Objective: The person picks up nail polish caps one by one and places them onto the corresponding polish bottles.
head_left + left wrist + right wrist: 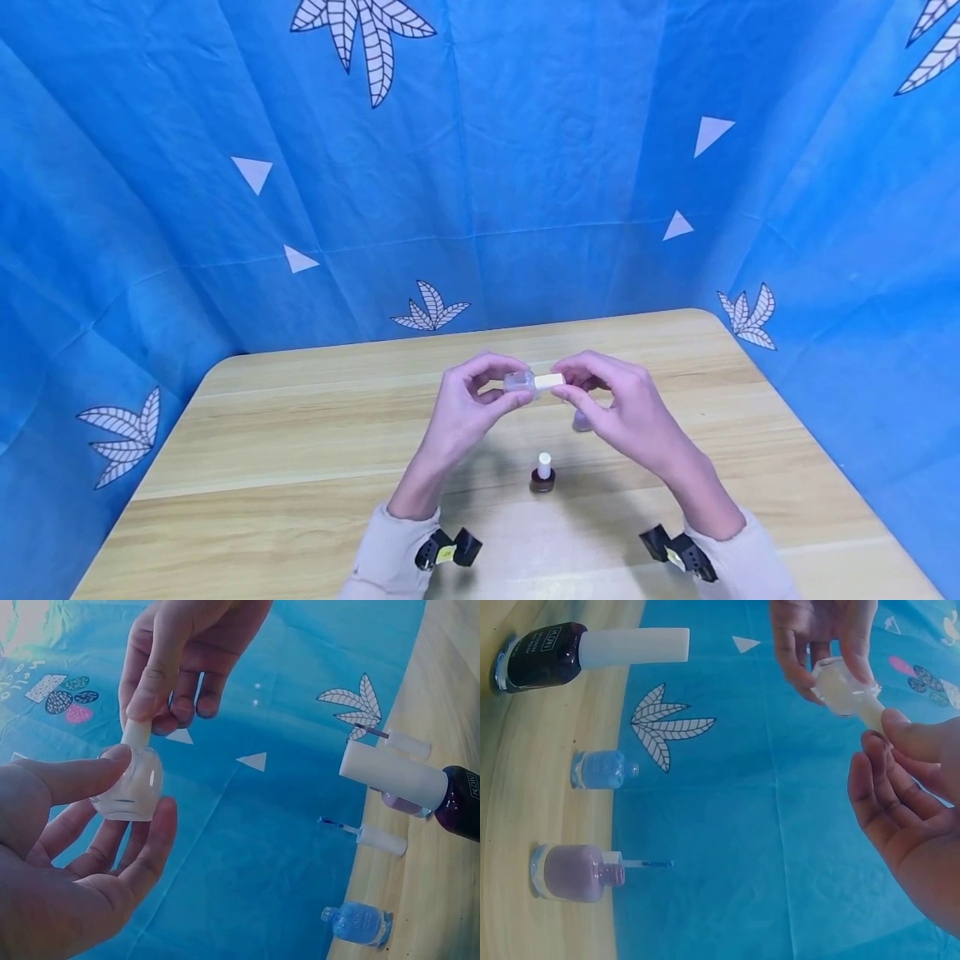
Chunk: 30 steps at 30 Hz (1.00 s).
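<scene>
In the head view my left hand grips a clear glass nail polish bottle with pale contents, thumb on one side and fingers on the other. My right hand pinches the bottle's white cap between thumb and fingers. The cap sits at the bottle's neck, and both are held up above the table, tilted sideways in the head view. Below the hands a dark nail polish bottle with a white cap stands upright. An uncapped lilac bottle and an uncapped blue bottle stand on the table.
Two white brush caps stand brush-up on the wooden table: a blue-tipped brush cap and a purple-tipped brush cap. A blue patterned curtain hangs behind the table and along its sides.
</scene>
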Tool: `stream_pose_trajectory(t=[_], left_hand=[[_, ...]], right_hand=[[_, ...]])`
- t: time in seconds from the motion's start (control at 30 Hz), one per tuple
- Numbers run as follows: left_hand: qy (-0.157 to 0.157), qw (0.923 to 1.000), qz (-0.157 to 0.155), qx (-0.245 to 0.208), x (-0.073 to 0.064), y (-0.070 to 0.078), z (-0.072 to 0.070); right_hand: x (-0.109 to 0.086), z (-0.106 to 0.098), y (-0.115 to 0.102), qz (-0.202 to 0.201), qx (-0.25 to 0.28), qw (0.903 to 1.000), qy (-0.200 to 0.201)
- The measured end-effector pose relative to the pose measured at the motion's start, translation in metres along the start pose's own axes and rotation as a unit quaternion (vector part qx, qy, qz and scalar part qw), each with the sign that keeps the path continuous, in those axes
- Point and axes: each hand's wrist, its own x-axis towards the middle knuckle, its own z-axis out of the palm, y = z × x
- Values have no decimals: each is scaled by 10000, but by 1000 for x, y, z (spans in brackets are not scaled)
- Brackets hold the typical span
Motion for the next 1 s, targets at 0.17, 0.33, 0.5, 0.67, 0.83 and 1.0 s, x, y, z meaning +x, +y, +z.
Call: stream_pose_trajectory(t=[0.17,0.33,0.5,0.67,0.83,1.0], left_hand=[[-57,9999,-55,73,2,-3,1],[-142,9997,-131,125,4,-8,2],[-271,9994,-224,-18,5,-13,4],[-239,9991,-337,-61,5,-16,4],[-415,9981,-445,86,5,-20,5],[-547,9970,-516,198,6,-28,4]], right_hand=[[-1,-2,1,346,362,9987,-30],[-3,-3,3,957,878,9915,-73],[-2,-3,7,1164,1126,9867,-105],[-1,-2,10,1235,1052,9865,-216],[-2,0,13,1131,777,9901,-285],[-3,2,18,1069,549,9919,-404]])
